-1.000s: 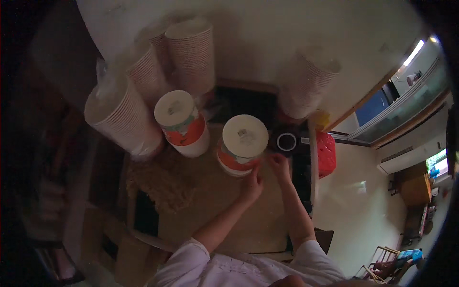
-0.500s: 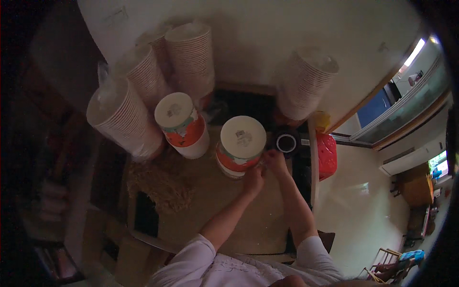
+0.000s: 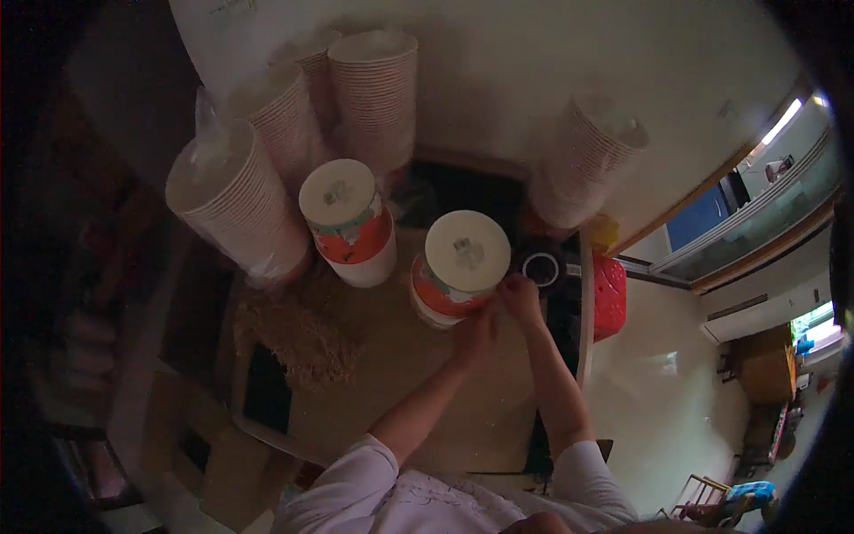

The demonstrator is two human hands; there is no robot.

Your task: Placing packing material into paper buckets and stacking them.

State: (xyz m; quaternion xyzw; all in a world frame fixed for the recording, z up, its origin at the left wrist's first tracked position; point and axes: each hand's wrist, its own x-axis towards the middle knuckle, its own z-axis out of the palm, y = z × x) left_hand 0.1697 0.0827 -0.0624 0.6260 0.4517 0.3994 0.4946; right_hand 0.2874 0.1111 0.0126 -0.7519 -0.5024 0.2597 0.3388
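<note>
A paper tub (image 3: pixel 442 298) with an orange, green and white side stands bottom-up on the table, its pale base on top. At its near side is my left hand (image 3: pixel 477 336), blurred, with its fingers hard to make out. My right hand (image 3: pixel 519 296) is closed at the tub's right side, beside a round dark thing with a white ring (image 3: pixel 540 269); anything between its fingers is too small to see. Left of these, a second paper tub (image 3: pixel 354 245) with the same orange pattern also stands bottom-up on a white lower part.
Tall wrapped stacks of white tubs (image 3: pixel 236 191) crowd the table's far left. Another stack (image 3: pixel 587 160) stands at the far right by the wall. A heap of brown shredded fibre (image 3: pixel 294 334) lies on the tabletop (image 3: pixel 418 418). A red plastic thing (image 3: pixel 609 298) is beyond the right edge.
My left hand has shifted a little and become blurred, while my right hand stays close by the tub's right side. The whole view has shifted slightly.
</note>
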